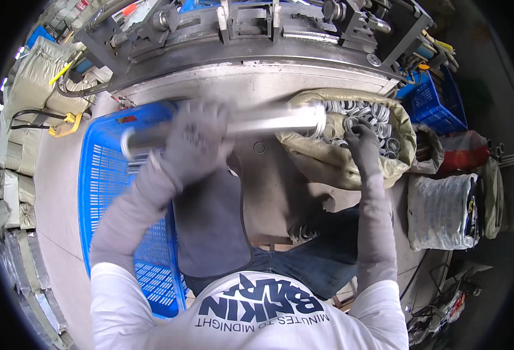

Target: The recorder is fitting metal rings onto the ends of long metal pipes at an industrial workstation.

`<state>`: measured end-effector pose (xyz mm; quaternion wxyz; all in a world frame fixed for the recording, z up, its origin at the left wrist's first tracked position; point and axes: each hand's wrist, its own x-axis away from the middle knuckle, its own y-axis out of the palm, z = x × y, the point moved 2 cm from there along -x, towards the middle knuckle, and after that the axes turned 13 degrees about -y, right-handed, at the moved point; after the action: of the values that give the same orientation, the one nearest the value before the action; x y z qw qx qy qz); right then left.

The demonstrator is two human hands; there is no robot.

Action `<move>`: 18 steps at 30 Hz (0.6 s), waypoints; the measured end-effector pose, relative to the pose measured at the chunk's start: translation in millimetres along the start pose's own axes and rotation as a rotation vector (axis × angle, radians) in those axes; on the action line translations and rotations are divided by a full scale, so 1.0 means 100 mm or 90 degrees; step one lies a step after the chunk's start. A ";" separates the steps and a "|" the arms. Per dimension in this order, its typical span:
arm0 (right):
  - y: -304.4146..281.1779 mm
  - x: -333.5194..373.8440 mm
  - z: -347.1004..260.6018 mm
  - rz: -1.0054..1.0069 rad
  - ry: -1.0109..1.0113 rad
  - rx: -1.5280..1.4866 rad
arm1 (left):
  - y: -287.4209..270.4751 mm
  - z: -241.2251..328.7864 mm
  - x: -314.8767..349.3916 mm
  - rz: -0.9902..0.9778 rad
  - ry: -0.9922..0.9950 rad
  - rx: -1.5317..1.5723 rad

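Observation:
My left hand [198, 137], in a grey glove and smeared by motion, is closed round a shiny metal tube [277, 119]. The tube lies crosswise before me, its right end over the near left rim of a sack [321, 166]. Inside the sack are many loose metal rings [380, 112]. My gloved right hand [363, 143] reaches into it, fingertips closed on a metal ring [350, 123]. Below the tube's left part stands a blue plastic crate [96, 204], with some metal pieces [137, 163] partly hidden by my left arm.
A dark metal machine bench [251, 55] runs along the far side. At the right are another blue crate [435, 105] and a wrapped white bundle [442, 210]. Stacked packages [21, 198] line the left. A single ring [259, 147] rests on a dark surface before me.

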<state>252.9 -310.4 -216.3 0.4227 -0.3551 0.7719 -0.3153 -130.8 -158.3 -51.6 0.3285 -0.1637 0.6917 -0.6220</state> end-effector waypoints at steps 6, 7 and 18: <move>-0.50 0.49 -0.70 0.116 0.166 -0.610 | -0.16 -0.17 -1.89 0.266 -0.056 -0.147; -0.53 0.49 -0.77 0.112 0.194 -0.651 | -0.06 -0.28 -2.26 0.232 -0.078 -0.207; -0.42 0.44 -0.68 -0.050 0.174 -0.651 | 0.87 -0.89 -3.44 0.139 -0.137 -0.307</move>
<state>187.8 -356.8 -172.3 0.0790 -0.4997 0.8616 0.0421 78.0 141.9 -49.1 0.4165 -0.2268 0.7944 -0.3795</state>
